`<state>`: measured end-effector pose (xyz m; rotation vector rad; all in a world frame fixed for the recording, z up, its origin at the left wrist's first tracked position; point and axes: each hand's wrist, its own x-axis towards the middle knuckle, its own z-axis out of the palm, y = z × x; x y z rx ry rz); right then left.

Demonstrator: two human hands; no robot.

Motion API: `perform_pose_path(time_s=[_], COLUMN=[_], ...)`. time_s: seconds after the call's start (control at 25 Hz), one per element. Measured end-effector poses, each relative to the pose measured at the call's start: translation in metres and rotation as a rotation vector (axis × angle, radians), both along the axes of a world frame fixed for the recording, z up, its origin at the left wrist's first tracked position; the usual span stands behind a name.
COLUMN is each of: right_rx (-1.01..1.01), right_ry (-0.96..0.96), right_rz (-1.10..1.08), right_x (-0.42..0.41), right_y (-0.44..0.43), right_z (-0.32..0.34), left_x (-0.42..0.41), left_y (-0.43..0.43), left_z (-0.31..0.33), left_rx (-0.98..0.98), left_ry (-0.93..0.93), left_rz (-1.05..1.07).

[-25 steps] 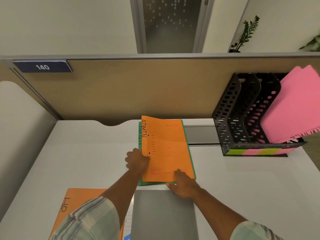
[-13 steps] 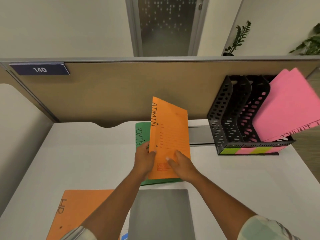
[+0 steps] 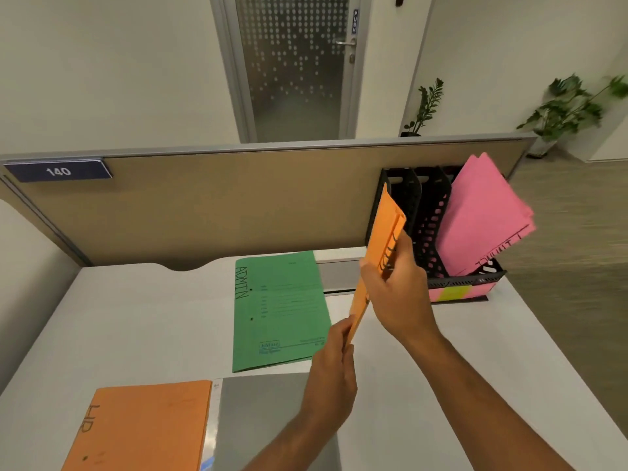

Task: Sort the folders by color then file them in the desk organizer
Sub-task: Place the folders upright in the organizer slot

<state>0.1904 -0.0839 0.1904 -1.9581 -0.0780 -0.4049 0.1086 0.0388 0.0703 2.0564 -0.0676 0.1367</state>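
An orange folder [image 3: 380,246] is held upright and edge-on in the air, its top corner beside the left slot of the black desk organizer [image 3: 409,205]. My right hand [image 3: 396,290] grips its middle. My left hand [image 3: 334,355] pinches its lower corner. Pink folders [image 3: 482,212] lean out of the organizer's right slot. A green folder marked ADMIN [image 3: 280,311] lies flat on the white desk [image 3: 136,317]. A second orange folder marked HR [image 3: 142,426] lies at the near left.
A grey folder [image 3: 268,419] lies at the near edge between my arms. A tan partition [image 3: 221,202] with a "140" plate runs along the desk's back. Behind it are a glass door and potted plants.
Both hands lifted the orange ADMIN folder off the green one, turned it on edge and carried it right toward the organizer. The green folder is now uncovered.
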Motion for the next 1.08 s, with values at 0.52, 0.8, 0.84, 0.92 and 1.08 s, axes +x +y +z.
perform_pose_path(time_s=[0.52,0.8,0.84,0.92,1.08], right_rx=[0.086,0.126,0.116,0.092,0.037], right_ry=[-0.135,-0.253,-0.272,-0.308,-0.372], right_rz=[-0.366,-0.451,-0.44,-0.41,-0.352], right_x=[-0.098,-0.086,-0.079,-0.061,-0.015], right_y=[-0.206,-0.303,-0.314,-0.333,-0.361], right_z=[0.0,0.007,0.01,0.016,0.027], left_x=[-0.049,-0.012,-0.005,0.012,0.054], left_y=[-0.169,-0.266,-0.28,-0.307,-0.35], left_z=[-0.006,-0.008,-0.008,-0.007,0.006], left_rx=[0.325,0.333,0.312,0.319,0.299], left_ry=[0.058,-0.103,-0.115,-0.158,-0.15], left_rz=[-0.436,-0.475,-0.477,-0.452,-0.358])
